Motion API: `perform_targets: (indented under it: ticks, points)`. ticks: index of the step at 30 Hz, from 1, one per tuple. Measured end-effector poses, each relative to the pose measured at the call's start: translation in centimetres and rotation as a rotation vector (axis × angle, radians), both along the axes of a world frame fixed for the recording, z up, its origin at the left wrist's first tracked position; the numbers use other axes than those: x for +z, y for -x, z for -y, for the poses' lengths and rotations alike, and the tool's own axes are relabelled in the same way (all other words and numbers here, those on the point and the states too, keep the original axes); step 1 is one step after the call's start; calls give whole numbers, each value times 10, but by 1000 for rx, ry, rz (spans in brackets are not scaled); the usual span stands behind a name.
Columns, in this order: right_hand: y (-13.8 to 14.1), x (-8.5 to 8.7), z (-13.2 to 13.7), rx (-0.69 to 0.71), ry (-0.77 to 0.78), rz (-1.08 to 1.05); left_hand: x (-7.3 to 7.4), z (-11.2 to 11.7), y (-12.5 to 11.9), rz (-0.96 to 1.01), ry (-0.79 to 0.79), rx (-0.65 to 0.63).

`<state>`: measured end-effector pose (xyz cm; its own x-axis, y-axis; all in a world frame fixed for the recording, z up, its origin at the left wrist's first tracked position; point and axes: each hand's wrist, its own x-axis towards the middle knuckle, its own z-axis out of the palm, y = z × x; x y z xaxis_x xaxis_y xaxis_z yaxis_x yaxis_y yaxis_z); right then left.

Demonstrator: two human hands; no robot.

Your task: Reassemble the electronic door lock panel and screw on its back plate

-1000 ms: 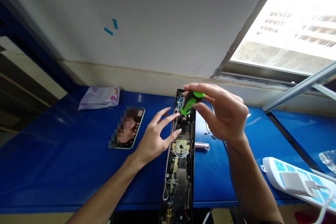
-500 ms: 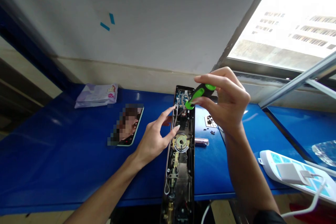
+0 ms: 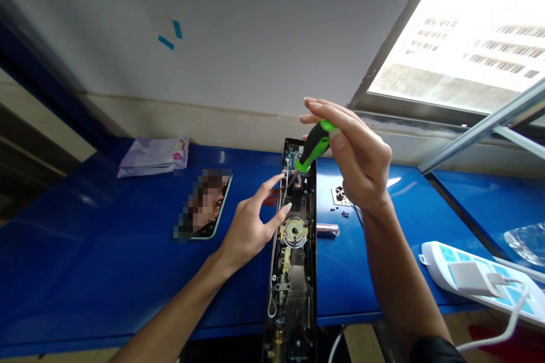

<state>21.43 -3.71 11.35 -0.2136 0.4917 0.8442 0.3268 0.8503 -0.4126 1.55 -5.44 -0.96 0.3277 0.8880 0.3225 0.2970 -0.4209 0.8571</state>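
A long black lock body lies opened on the blue table, its brass gears and a small circuit board showing. My right hand is closed on a green and black screwdriver, whose tip points down into the far end of the lock. My left hand rests against the lock's left edge with fingers spread, the fingertips touching the rim near a grey wire.
A phone lies left of the lock and a purple packet sits near the wall. Right of the lock are a small silver cylinder, a small plate with loose screws, a white power strip and a window.
My right hand has turned the screwdriver more upright and brought its tip back over the far end of the lock. My left hand has stayed at the lock's left edge.
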Motion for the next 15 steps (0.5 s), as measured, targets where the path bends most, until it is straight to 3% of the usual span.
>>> perform_targets:
  ticks: [3,8,12,15]
  points:
    - [-1,1,3,89,59,-8,0,0,-1,11,8,-2]
    - [-1,2,2,-118,-53,-16,4,1,-2,21,18,10]
    - [0,2,4,2,87,50,5,2,-2,18,22,12]
    - [-1,2,4,-35,32,7,5,2,-2,31,22,17]
